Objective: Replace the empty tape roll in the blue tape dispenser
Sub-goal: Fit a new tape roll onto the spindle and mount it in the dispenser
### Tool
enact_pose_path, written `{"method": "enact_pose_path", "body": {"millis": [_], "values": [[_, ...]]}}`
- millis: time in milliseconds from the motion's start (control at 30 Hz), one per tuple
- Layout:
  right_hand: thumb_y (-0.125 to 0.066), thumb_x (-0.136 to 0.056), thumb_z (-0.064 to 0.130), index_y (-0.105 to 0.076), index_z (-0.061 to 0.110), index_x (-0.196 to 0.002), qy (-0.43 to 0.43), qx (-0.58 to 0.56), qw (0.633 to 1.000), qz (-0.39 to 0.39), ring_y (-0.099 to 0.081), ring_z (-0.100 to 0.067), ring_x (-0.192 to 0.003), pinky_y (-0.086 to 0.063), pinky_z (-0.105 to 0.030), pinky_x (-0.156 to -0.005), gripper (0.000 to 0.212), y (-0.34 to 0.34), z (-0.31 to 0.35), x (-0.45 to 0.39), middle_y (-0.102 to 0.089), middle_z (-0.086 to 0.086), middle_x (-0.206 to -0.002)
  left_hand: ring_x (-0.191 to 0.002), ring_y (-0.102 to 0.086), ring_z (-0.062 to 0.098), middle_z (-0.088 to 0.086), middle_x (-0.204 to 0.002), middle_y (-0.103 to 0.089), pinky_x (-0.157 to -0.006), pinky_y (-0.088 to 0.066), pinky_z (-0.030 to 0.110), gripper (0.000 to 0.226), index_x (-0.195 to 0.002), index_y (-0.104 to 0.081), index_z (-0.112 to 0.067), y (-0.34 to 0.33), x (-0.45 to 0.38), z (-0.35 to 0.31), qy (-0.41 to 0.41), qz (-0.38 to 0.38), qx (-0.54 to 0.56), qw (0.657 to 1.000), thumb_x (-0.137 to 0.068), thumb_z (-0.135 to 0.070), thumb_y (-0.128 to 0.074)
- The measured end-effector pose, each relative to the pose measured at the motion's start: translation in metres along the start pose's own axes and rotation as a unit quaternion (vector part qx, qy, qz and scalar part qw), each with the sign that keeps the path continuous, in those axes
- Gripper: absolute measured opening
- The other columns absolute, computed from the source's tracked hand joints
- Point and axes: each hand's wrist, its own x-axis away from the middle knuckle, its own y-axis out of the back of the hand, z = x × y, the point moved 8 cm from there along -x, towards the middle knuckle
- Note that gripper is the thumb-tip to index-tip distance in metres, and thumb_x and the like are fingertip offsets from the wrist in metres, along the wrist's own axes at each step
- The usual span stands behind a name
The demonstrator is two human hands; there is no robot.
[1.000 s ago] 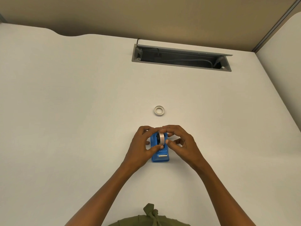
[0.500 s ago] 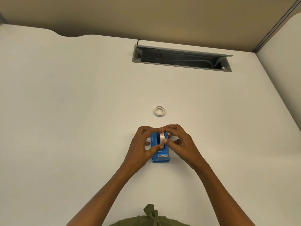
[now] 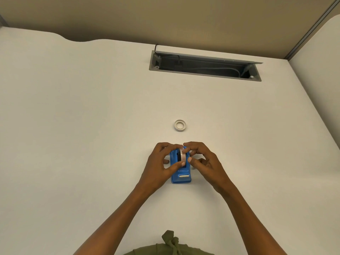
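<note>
Both hands seat a fresh roll in a small blue plastic tape dispenser (image 3: 181,172) on the white desk (image 3: 92,126).

The left hand (image 3: 158,166) and right hand (image 3: 204,161) pinch the clear tape roll (image 3: 182,155) upright in the cradle — axle running left to right, cutter nearest the person; the empty white core (image 3: 180,125) lies well beyond.

White desk (image 3: 92,116); open grey cable tray (image 3: 205,68) at rear; tan partition (image 3: 165,17) behind.
</note>
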Motion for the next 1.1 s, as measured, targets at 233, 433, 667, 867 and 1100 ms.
{"method": "enact_pose_path", "body": {"millis": [233, 433, 667, 867, 1100], "values": [[-0.053, -0.085, 0.02, -0.065, 0.02, -0.105, -0.002, 0.01, 1.0, 0.0, -0.057, -0.005, -0.098, -0.054, -0.036, -0.076, 0.023, -0.001, 0.0033, -0.0011, -0.059, 0.007, -0.118, -0.097, -0.052, -0.001, -0.019, -0.106, -0.045, -0.073, -0.044, 0.0, 0.043, -0.109, -0.046, -0.045, 0.0002, 0.0001, -0.0001, -0.005, 0.0, 0.005, 1.0, -0.077, -0.03, -0.071], [-0.054, -0.091, 0.006, -0.064, 0.018, -0.111, -0.004, 0.019, 1.0, 0.001, -0.057, -0.005, -0.095, -0.053, -0.031, -0.074, 0.025, 0.0001, 0.0023, -0.0019, -0.059, 0.005, -0.119, -0.097, -0.053, 0.002, -0.015, -0.106, -0.047, -0.074, -0.046, 0.002, 0.041, -0.11, -0.047, -0.042, 0.0003, 0.0003, 0.0003, -0.006, -0.007, 0.014, 1.0, -0.078, -0.031, -0.07], [-0.053, -0.092, 0.009, -0.063, 0.014, -0.114, -0.011, 0.024, 1.0, -0.007, -0.056, -0.001, -0.098, -0.05, -0.014, -0.075, 0.024, -0.0011, 0.0005, -0.0038, -0.058, 0.004, -0.117, -0.102, -0.054, 0.002, -0.015, -0.116, -0.048, -0.074, -0.05, 0.008, 0.05, -0.113, -0.04, -0.051, 0.0, 0.0006, -0.0018, -0.01, -0.006, 0.031, 0.999, -0.079, -0.031, -0.07], [-0.052, -0.093, 0.01, -0.061, 0.014, -0.117, -0.017, 0.026, 1.0, -0.005, -0.055, -0.001, -0.105, -0.049, -0.012, -0.079, 0.026, -0.0017, -0.0024, -0.006, -0.057, 0.004, -0.117, -0.099, -0.054, -0.001, -0.021, -0.107, -0.048, -0.074, -0.049, 0.008, 0.034, -0.098, -0.048, -0.056, 0.0019, 0.0, -0.0051, -0.026, -0.012, 0.017, 0.999, -0.08, -0.035, -0.067], [-0.048, -0.094, 0.021, -0.055, 0.027, -0.121, -0.024, -0.006, 1.0, 0.009, -0.056, -0.006, -0.098, -0.054, -0.02, -0.077, 0.029, -0.0019, -0.002, -0.0029, -0.056, 0.014, -0.123, -0.099, -0.054, 0.002, -0.024, -0.106, -0.046, -0.074, -0.048, 0.006, 0.036, -0.105, -0.048, -0.051, 0.0011, 0.0005, -0.0044, -0.02, -0.006, 0.017, 1.0, -0.081, -0.032, -0.067]]}}
